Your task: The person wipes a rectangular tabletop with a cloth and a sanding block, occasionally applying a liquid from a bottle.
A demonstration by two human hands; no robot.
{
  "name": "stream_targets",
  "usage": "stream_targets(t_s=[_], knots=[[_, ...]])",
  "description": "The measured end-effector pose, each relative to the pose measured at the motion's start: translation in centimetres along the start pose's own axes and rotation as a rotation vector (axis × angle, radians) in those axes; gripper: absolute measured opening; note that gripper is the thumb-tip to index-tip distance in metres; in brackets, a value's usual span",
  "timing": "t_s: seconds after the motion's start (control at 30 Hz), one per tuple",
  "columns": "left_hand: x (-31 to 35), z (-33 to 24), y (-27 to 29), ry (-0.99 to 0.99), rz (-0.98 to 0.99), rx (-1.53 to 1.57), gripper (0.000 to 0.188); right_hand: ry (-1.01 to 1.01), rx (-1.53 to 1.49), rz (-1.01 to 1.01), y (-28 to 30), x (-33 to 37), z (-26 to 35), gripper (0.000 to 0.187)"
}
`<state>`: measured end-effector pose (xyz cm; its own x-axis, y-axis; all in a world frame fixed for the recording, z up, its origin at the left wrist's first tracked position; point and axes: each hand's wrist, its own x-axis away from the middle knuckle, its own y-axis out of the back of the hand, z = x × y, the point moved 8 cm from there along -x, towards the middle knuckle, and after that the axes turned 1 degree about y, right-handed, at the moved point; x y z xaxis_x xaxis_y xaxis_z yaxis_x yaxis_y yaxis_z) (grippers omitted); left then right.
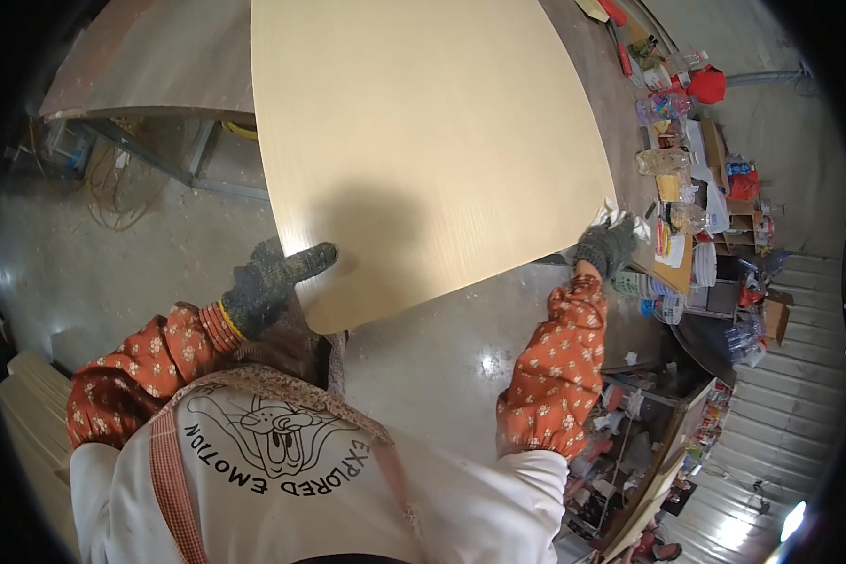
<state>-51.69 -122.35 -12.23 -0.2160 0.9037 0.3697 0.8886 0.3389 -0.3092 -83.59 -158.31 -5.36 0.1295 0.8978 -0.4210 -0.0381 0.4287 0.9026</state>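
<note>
A large, smooth cream-coloured panel (432, 122) with rounded corners fills the upper middle and juts past the table's near side. My left hand (265, 284), in a dark grey knit glove, grips its near left edge. The thumb lies on the top face, and the other fingers are hidden beneath. At the panel's near right corner is my right hand (607, 248), in a similar glove, closed on a crumpled white cloth or paper (622, 220). Whether this hand also touches the panel edge is hard to make out.
Under the panel is a worn table (160, 56) on a metal frame. Along its right side stand plastic bottles (665, 162), a red-capped container (707, 85) and cardboard pieces. Lower right, a cluttered shelf (630, 451) stands near a corrugated wall. A coiled hose (117, 193) hangs at left.
</note>
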Motion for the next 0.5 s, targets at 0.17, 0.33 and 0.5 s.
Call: stream_targets(t_s=[0.17, 0.33, 0.5], knots=[[-0.5, 1.4, 0.4, 0.065, -0.044, 0.12, 0.029, 0.446, -0.108, -0.161, 1.3, 8.0, 3.2, 0.048], [-0.7, 1.8, 0.1, -0.016, -0.043, 0.246, 0.026, 0.411, -0.29, 0.025, 7.9, 22.2, 9.8, 0.05], [-2.2, 4.5, 0.7, -0.236, 0.061, 0.164, 0.024, 0.641, -0.361, 0.003, 13.4, 34.8, 15.1, 0.052]])
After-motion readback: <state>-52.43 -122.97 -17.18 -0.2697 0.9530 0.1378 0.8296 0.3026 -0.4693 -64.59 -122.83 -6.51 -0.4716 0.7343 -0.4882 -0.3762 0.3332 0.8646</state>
